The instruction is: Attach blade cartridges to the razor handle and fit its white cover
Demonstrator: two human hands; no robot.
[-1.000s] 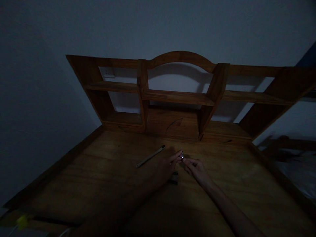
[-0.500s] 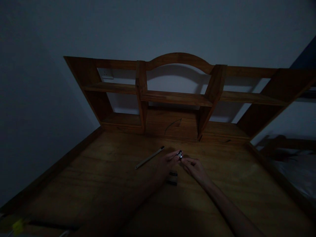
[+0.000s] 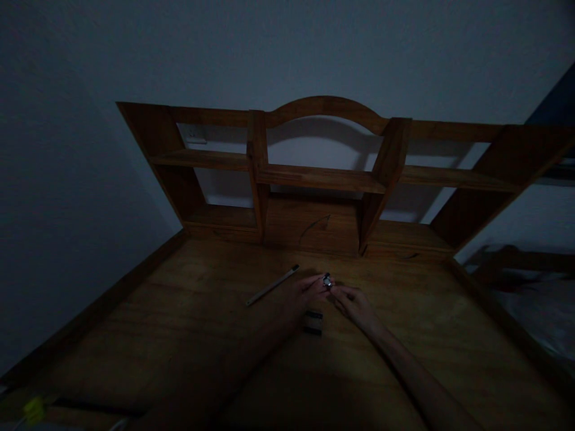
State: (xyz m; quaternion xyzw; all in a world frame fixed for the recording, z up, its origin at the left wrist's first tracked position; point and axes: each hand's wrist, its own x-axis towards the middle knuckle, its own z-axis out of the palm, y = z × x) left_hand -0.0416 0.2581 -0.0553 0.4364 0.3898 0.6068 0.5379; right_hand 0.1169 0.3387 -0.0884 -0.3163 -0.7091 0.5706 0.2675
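Note:
Over the wooden desk, my left hand (image 3: 311,287) has its fingers closed round a small shiny silver piece with dark ends (image 3: 327,281); it is too small and dim for its kind to show. My right hand (image 3: 354,304) comes in from the right, thumb and fingers pinched at the lower right edge of that piece. Just below my left wrist lie two short black strips (image 3: 313,323), one nearer than the other. A long thin pale stick with a dark tip (image 3: 272,286) rests slantwise to the left of my hands.
A wooden shelf unit (image 3: 321,176) stands along the back of the desk (image 3: 179,311), against the wall. Raised wooden edges (image 3: 99,302) run along the desk's sides. A small yellow thing (image 3: 34,410) is at the lower left corner. The light is dim.
The silver piece has turned slightly, so more of its bright face shows. Both hands stay in nearly the same place, still holding it.

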